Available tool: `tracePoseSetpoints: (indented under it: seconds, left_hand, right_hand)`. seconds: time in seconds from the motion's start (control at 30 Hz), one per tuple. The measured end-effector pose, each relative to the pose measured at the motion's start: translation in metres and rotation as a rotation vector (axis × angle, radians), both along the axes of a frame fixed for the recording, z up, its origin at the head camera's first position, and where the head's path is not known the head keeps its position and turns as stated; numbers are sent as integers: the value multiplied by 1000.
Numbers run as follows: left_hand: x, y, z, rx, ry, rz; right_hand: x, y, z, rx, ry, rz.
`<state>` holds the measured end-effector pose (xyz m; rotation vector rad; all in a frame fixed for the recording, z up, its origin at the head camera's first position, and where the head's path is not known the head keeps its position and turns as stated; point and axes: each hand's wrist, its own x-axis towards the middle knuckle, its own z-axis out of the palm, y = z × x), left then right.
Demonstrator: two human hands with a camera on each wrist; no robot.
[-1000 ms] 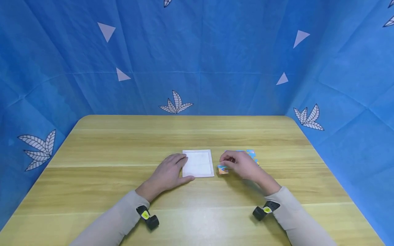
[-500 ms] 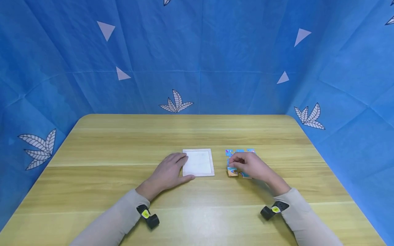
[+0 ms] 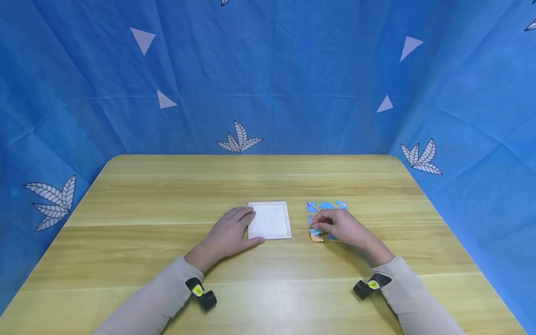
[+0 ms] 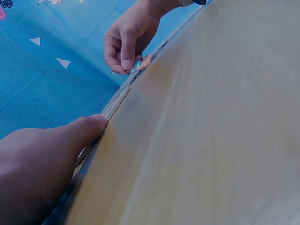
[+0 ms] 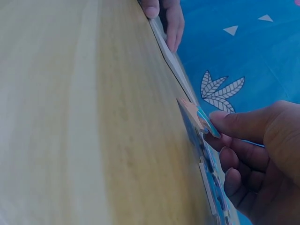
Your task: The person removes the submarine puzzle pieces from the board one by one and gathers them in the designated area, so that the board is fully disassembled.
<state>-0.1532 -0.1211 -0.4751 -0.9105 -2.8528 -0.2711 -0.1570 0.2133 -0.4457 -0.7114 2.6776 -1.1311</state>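
Observation:
My right hand (image 3: 340,225) pinches a puzzle piece (image 3: 316,236), orange with a blue part, between thumb and fingertips. In the right wrist view that piece (image 5: 199,117) is tilted, one edge raised towards the thumb. It is at the front left corner of a group of blue puzzle pieces (image 3: 326,205), partly hidden under the hand. To the left lies a flat white square puzzle tray (image 3: 270,222) with a raised rim. My left hand (image 3: 229,232) rests at the tray's left side, thumb at its front edge and fingers relaxed over its left rim.
The wooden table (image 3: 268,288) has rounded far corners. A blue curtain (image 3: 268,70) with white leaf and triangle prints hangs behind and at both sides. A black wrist camera (image 3: 202,294) is strapped to each sleeved wrist.
My right hand has moved right with the pinched puzzle piece, from beside the tray to the front left of the other pieces. My left hand and the tray stay in place.

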Motion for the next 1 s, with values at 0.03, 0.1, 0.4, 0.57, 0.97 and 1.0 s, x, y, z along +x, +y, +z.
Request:
tracePoseSetpoints:
  seconds: [0.03,0.1,0.4,0.57,0.97,1.0]
  left_hand:
    - [0,0,0,-1,-2,0]
    - [0,0,1,-1,-7,1]
    - [1,0,2,5,-28,8]
    - [1,1,1,12,-23,-2]
    - [3,0,-3,52,-52,23]
    - [3,-1,-3,61,-63,29]
  right_hand:
    - [0,0,-1,6,3,-3]
    - [-1,0,-2,15,9,-6]
    - [-2,1,-3,32,65,-13]
    - [-3,7,-1,61,115,-50]
    - [3,20,4,101,148,-104]
    - [4,22,4,103,149,-110]
